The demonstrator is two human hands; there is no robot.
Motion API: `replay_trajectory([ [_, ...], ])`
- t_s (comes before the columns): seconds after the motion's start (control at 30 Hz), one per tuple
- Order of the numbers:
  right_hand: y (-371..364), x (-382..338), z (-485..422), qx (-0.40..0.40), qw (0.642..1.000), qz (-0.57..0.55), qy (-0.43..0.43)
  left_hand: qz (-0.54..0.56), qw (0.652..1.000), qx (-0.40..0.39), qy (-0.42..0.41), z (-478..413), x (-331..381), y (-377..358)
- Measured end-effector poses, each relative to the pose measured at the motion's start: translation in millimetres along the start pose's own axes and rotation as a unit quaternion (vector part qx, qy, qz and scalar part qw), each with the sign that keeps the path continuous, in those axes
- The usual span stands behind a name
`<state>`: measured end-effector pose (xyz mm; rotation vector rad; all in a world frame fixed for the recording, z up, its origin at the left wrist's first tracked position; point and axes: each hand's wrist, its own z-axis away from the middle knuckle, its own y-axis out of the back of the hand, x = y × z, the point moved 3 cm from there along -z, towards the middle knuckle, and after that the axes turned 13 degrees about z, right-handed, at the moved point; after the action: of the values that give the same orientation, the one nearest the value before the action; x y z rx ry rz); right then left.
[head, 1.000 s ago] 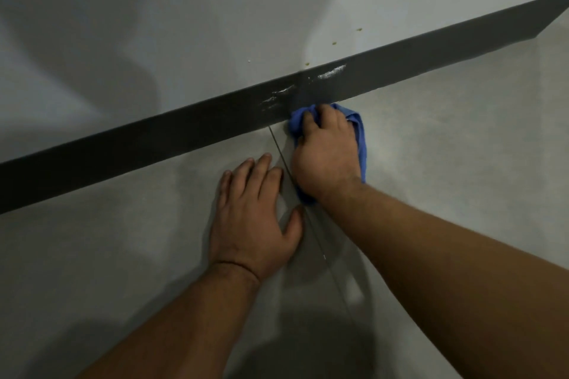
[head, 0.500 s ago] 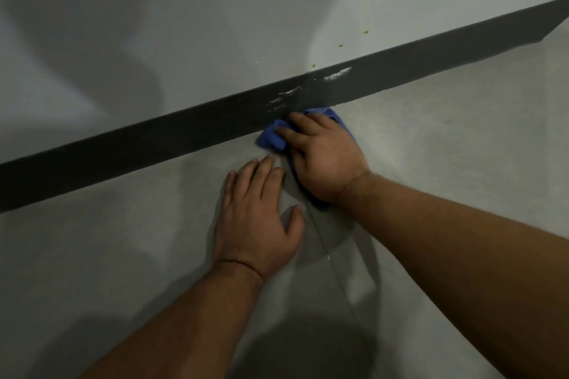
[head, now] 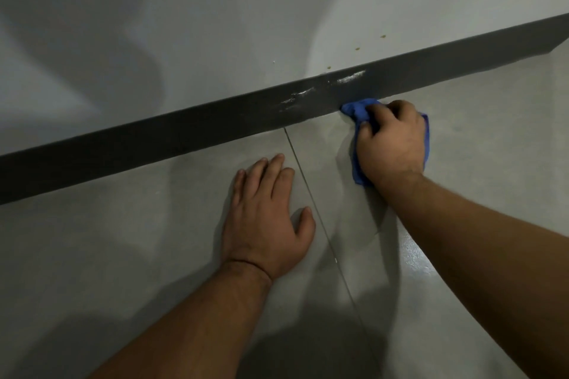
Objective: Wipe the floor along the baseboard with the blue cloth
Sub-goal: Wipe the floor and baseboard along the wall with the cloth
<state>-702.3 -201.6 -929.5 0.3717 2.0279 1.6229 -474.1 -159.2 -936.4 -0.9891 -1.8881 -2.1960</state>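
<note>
My right hand [head: 389,144] is pressed down on the blue cloth [head: 357,109], fingers curled over it and gripping the bunched fabric, so most of the cloth is hidden under my palm. The cloth lies on the floor [head: 480,144] right at the foot of the dark baseboard [head: 184,126], its front corner touching the baseboard's lower edge; a strip of blue shows on either side of my hand, and a tail of it pokes out beside my wrist on the side away from the baseboard. My left hand [head: 264,218] rests flat on the floor, palm down and holding nothing, fingers together and pointing toward the baseboard but stopping short of it, thumb spread out to the side. A thin grout line [head: 311,194] runs away from the baseboard between my two hands, close by my left thumb. On the baseboard, just beside the cloth, there are pale scuffed smears [head: 349,78], and on the grey wall [head: 215,24] just above the baseboard sit a few small yellowish specks [head: 357,48]. The floor under my right forearm, away from the baseboard, has a shiny patch [head: 415,258].
</note>
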Motion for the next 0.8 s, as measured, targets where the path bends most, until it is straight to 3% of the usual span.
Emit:
replay_trajectory([
  [0.07, -4.2, -13.8, 8.1, -0.015, 1.0, -0.001, 0.027, -0.002, 1.0, 0.003, 0.0, 0.2, -0.2, -0.2],
  [0.3, -16.1, -78.0, 47.2, -0.069, 0.963, -0.045, 0.255, 0.009, 1.0, 0.024, 0.005, 1.1, 0.3, 2.3],
  [0.47, -9.9, -61.8, 49.0, 0.004, 0.985, -0.042, 0.165, 0.014, 1.0, 0.027, 0.008, 1.7, 0.3, 2.9],
  [0.53, -5.9, -61.0, 47.6, 0.033, 0.981, -0.081, 0.171, 0.011, 1.0, 0.027, 0.01, 1.4, -0.2, 2.3],
  [0.6, 1.4, -67.0, 44.8, 0.089, 0.961, -0.081, 0.248, 0.011, 0.999, 0.031, 0.009, 1.3, -0.9, 1.6],
  [0.73, 13.8, -97.2, 34.8, 0.168, 0.868, 0.007, 0.467, 0.015, 0.999, 0.041, 0.006, 1.4, -2.9, -0.5],
  [0.8, 16.8, -108.7, 23.4, 0.182, 0.846, 0.047, 0.5, 0.013, 0.999, 0.041, 0.005, 1.0, -2.6, -0.3],
])
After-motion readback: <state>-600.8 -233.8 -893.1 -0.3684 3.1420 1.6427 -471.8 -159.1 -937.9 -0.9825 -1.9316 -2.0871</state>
